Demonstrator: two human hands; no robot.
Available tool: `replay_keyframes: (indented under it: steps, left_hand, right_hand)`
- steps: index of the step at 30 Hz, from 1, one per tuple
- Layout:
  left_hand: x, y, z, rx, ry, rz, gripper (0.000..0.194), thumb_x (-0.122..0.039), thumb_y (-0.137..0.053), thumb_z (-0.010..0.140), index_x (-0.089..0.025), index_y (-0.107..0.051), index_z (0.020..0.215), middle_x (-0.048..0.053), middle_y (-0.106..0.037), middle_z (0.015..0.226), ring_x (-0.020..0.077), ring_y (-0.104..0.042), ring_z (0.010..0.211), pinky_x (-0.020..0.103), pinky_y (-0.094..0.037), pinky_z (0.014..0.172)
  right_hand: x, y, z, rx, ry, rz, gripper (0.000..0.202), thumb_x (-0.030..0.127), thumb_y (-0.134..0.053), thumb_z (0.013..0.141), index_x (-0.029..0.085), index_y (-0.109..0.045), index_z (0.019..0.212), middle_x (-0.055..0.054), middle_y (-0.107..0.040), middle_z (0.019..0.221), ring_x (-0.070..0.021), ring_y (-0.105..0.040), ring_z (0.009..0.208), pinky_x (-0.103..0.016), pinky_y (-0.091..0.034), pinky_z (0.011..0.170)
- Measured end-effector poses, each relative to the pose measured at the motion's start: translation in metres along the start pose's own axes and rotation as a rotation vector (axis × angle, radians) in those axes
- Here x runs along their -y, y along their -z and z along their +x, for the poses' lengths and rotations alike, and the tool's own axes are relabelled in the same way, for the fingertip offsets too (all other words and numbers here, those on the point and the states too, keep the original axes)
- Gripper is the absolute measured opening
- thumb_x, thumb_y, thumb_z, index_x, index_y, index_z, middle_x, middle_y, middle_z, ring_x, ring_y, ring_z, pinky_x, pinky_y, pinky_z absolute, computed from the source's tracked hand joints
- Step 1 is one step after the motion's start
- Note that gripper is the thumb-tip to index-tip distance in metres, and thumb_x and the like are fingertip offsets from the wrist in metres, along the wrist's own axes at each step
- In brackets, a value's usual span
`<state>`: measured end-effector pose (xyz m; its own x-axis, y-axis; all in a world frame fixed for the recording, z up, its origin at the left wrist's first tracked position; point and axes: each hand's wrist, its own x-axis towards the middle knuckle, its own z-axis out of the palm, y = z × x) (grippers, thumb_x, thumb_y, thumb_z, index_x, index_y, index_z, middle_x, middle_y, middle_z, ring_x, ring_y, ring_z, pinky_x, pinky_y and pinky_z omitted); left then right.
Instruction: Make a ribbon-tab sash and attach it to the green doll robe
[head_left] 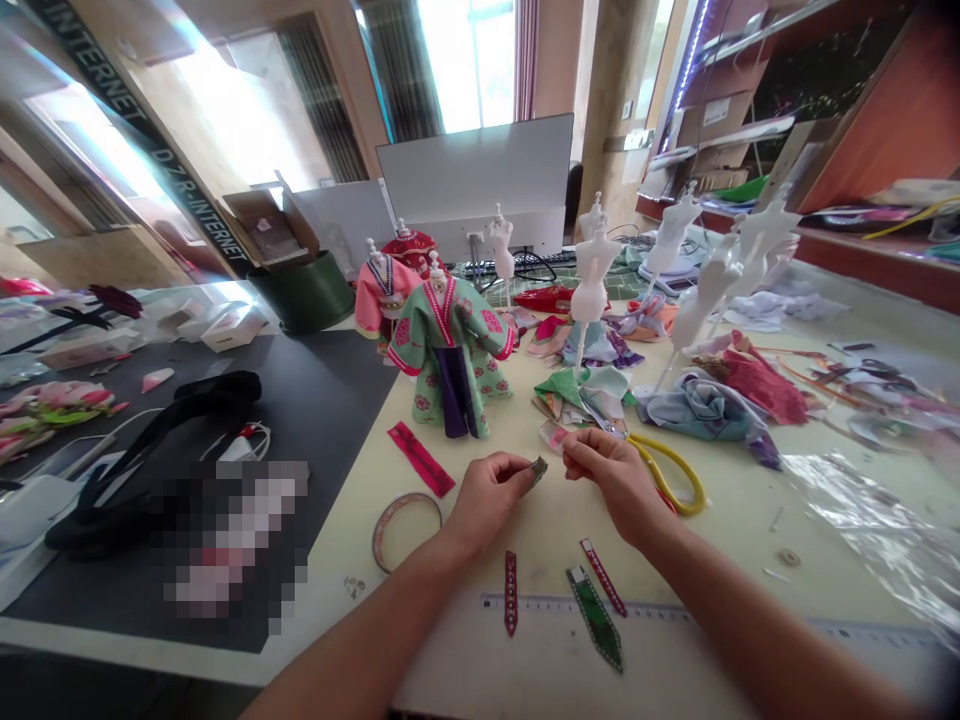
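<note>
My left hand [486,498] pinches a small dark green strip of trimmed fabric [538,470] between thumb and fingertips. Just right of it, my right hand [611,478] has thumb and forefinger pressed together; what they hold, if anything, is too small to make out. A pinkish scrap [553,434] lies by its fingertips. Scissors with yellow handles [694,482] lie beside and partly behind the right hand. Nearer me are a red studded strip [511,592], a green pointed strip [597,618] and a narrow red strip [603,576]. A clear ruler [540,603] passes beneath them.
A doll-sized green robe [469,350] stands on a form ahead, with a pink one [379,290] behind. White mannequin forms [596,270] and fabric scraps [709,415] fill the right. A tape roll [381,540] and red fabric strip [421,458] lie left.
</note>
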<state>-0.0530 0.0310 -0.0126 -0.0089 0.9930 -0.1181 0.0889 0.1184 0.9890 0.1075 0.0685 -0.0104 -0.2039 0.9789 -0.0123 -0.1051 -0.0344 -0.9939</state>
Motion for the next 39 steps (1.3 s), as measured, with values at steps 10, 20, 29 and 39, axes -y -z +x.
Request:
replay_keyframes:
  steps: [10,20,29,39]
  left_hand:
    - [0.004,-0.004,-0.001,0.017,-0.09,0.102,0.032,-0.033,-0.06,0.078,-0.016,-0.065,0.105,-0.002,-0.058,0.065,0.011,-0.05,0.059,0.022,-0.039,0.057]
    - [0.001,-0.007,-0.011,0.002,-0.203,0.511,0.022,-0.023,-0.055,0.078,-0.019,-0.067,0.097,0.002,-0.065,0.077,0.0159,-0.056,0.064,0.029,-0.043,0.065]
    - [-0.009,-0.013,-0.027,0.055,-0.485,0.924,0.019,-0.025,-0.051,0.084,-0.016,-0.065,0.093,0.01,-0.059,0.099,0.0261,-0.051,0.096,0.04,-0.039,0.087]
    - [-0.009,-0.025,-0.043,0.428,-0.489,1.129,0.023,-0.035,-0.067,0.073,-0.017,-0.063,0.087,0.006,-0.062,0.088,0.0244,-0.054,0.088,0.039,-0.041,0.083]
  right_hand:
    - [0.002,0.0,0.0,-0.003,0.031,-0.048,0.025,0.041,-0.065,0.072,0.019,-0.057,0.064,0.001,-0.054,0.063,-0.0119,-0.048,0.059,-0.027,-0.043,0.059]
    - [0.004,0.001,0.001,-0.009,0.052,-0.047,0.023,0.038,-0.064,0.072,0.018,-0.057,0.063,0.002,-0.054,0.061,-0.0107,-0.048,0.058,-0.026,-0.04,0.059]
    - [-0.002,0.002,0.004,0.009,0.064,-0.042,0.016,0.033,-0.063,0.074,0.018,-0.059,0.067,0.003,-0.055,0.062,-0.0108,-0.049,0.058,-0.026,-0.04,0.058]
    - [-0.007,0.005,0.008,0.006,0.078,-0.024,0.015,0.032,-0.062,0.074,0.018,-0.06,0.069,0.003,-0.055,0.062,-0.0101,-0.049,0.058,-0.024,-0.042,0.057]
